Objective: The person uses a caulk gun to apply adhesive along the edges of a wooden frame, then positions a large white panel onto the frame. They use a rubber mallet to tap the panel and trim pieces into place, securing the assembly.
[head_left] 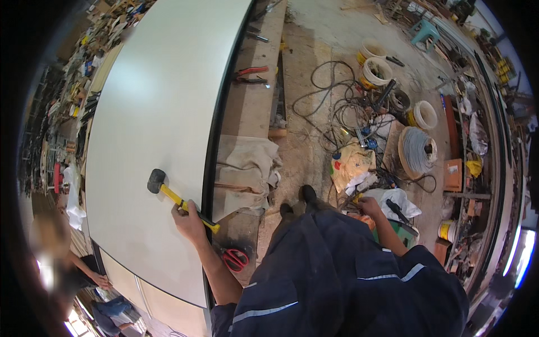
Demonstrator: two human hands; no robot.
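My left hand [191, 222] is closed around the handle of a mallet [175, 197] with a black head and a yellow-and-black handle. The mallet lies across the view over a large, pale, smooth panel [146, 123] with a dark edge strip [218, 109]; whether its head touches the surface I cannot tell. My right hand [368, 206] hangs at my right side, away from the panel, its fingers curled. What it holds, if anything, is too small to make out. Beside my left forearm lie red-handled scissors [234, 259], their blades partly hidden.
Right of the panel, a wooden bench [250, 109] bears red-handled pliers [251, 71] and a folded cloth [247, 168]. Cables [323, 84], buckets [377, 72] and a wire coil [418, 150] crowd the floor on the right. Another person [62, 253] stands at the lower left.
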